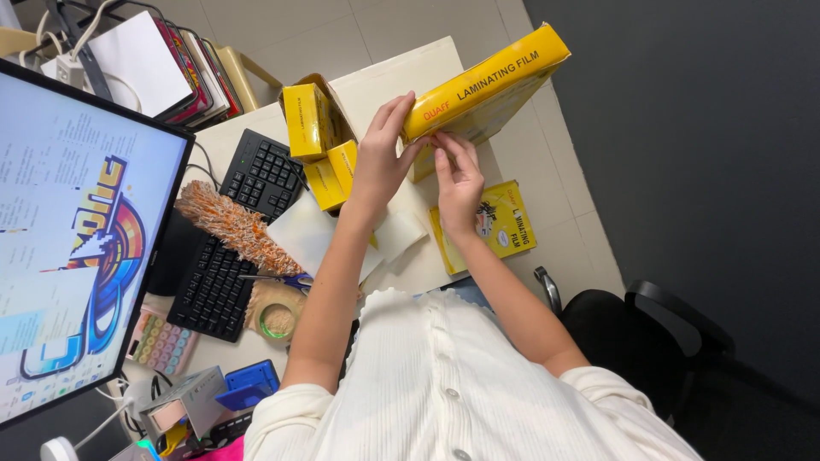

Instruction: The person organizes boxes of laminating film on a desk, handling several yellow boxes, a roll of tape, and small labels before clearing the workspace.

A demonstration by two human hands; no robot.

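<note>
A long yellow box [491,81] is held up over the desk, tilted with its far end higher. My left hand [380,162] grips its near end from the left. The fingers of my right hand [457,181] touch that same end from below. Under my hands lie white sheets [312,235] on the desk. An open yellow carton [309,119] with its flaps up stands just left of my left hand. A flat yellow pack [506,224] lies on the desk to the right of my right wrist.
A black keyboard [243,213] lies left, with an orange-and-white duster [232,224] across it. Scissors [289,279] and a tape roll [278,320] sit near my left forearm. A lit monitor [77,230] fills the left. A pastel calculator [161,343], stacked folders [175,60] and a black chair [658,329] surround the desk.
</note>
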